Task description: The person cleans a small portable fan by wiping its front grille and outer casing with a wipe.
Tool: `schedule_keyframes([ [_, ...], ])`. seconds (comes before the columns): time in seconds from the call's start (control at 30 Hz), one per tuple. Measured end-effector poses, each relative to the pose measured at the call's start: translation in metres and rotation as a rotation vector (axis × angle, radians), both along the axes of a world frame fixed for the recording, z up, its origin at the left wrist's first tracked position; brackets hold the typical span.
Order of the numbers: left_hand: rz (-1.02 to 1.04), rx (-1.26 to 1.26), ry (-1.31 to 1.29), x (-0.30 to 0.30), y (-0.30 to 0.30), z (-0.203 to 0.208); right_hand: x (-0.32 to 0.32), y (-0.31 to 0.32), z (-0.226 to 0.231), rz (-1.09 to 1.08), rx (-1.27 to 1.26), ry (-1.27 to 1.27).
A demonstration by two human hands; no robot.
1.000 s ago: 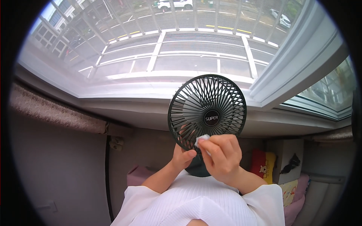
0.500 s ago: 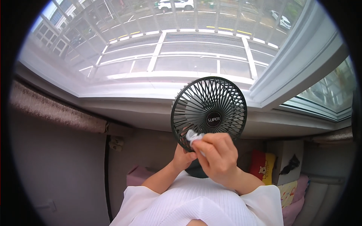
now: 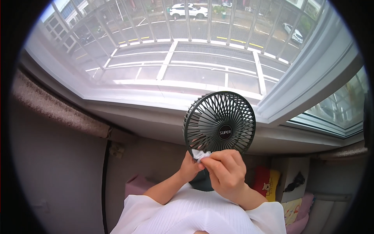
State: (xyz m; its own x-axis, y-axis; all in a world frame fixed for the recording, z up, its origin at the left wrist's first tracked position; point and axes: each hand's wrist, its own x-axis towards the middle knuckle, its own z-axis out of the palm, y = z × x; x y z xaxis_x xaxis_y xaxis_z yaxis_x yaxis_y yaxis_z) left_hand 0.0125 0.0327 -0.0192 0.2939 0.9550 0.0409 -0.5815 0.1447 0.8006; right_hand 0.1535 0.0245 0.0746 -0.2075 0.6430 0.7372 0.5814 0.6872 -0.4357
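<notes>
A dark green fan [image 3: 224,132] with a round spoked guard stands upright in front of my chest, its base [image 3: 201,182] partly hidden behind my hands. My left hand [image 3: 189,167] is closed round the lower left of the fan, its fingers mostly behind the guard. Between the thumb and fingers of my right hand [image 3: 227,171] is a crumpled white tissue [image 3: 200,155]. The tissue lies at the lower left rim of the guard, close to my left thumb; whether it presses on the rim I cannot tell.
Beyond the fan runs a windowsill [image 3: 156,113] below a large window with white bars outside. A red and yellow cushion [image 3: 267,183] and a grey box [image 3: 290,173] with a black item [image 3: 295,182] are at the right. Pink fabric [image 3: 136,185] shows at the left.
The whole view has shifted, so the fan and both hands appear slightly lower. The tissue has moved down the guard's left side to its lower rim, still pinched in my right hand.
</notes>
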Motion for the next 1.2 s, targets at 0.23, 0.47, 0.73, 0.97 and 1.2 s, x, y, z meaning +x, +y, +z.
schedule_keyframes([
  [0.23, -0.034, 0.049, 0.024, -0.001, -0.002, -0.005, 0.017, 0.008, -0.003, -0.148, 0.029, 0.008],
  [0.47, -0.007, 0.018, 0.000, 0.004, 0.000, -0.006, 0.005, -0.008, 0.004, -0.027, 0.039, -0.056],
  [0.73, -0.102, 0.078, -0.049, 0.003, -0.001, -0.003, 0.011, 0.007, 0.000, -0.123, 0.091, -0.025],
  [0.97, -0.066, 0.046, -0.030, -0.001, -0.002, -0.023, 0.008, -0.005, 0.002, -0.019, 0.082, -0.184],
  [1.2, -0.102, 0.093, -0.018, 0.003, -0.007, -0.013, 0.005, -0.008, 0.005, -0.172, 0.096, -0.128],
])
